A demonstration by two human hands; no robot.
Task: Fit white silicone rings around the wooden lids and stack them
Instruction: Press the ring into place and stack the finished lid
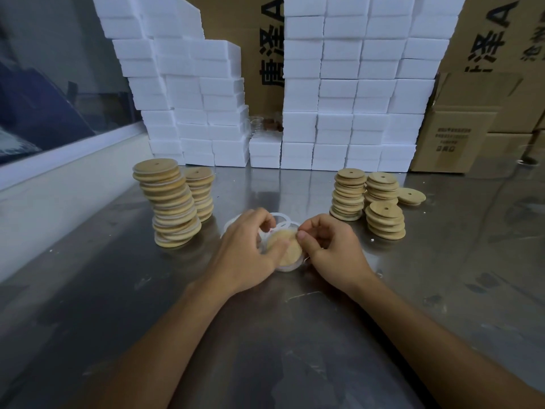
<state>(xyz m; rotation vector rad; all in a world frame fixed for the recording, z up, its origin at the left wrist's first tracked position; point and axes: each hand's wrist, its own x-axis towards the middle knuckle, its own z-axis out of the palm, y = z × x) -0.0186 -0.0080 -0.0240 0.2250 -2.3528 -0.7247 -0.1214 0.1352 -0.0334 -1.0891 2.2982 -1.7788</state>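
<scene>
Nearest: two bare forearms over steel table point(88, 290), hands meeting mid-table.

- Left hand point(250, 249): fingers curled round left edge of wooden lid point(284, 249), thumb laid on its top face; holding it.
- Right hand point(330, 249): fingertips pinching at lid's upper-right rim, prob. on silicone ring point(290, 268), whose whitish band shows along lid's near edge. Far side of ring hidden by fingers.
- Lid: round, no long axis; sits tilted between both hands, just off or touching table, can't tell which. Both hands equally near; ring edge being worked lies toward right hand's side, so seating it looks like that hand's job, left hand steadying.
- Loose rings point(280, 219): small heap just behind hands, on table.
- Finished stacks point(174, 205), w/ white bands visible: two, left of hands, nearer one leaning. Closer to left hand, likely drop-off for this lid.
- Bare-lid stacks point(383, 219): three plus single lid, right of hands.
- Far: white boxes point(339, 98) stacked in walls; cardboard cartons point(460, 128) at right & behind.
</scene>
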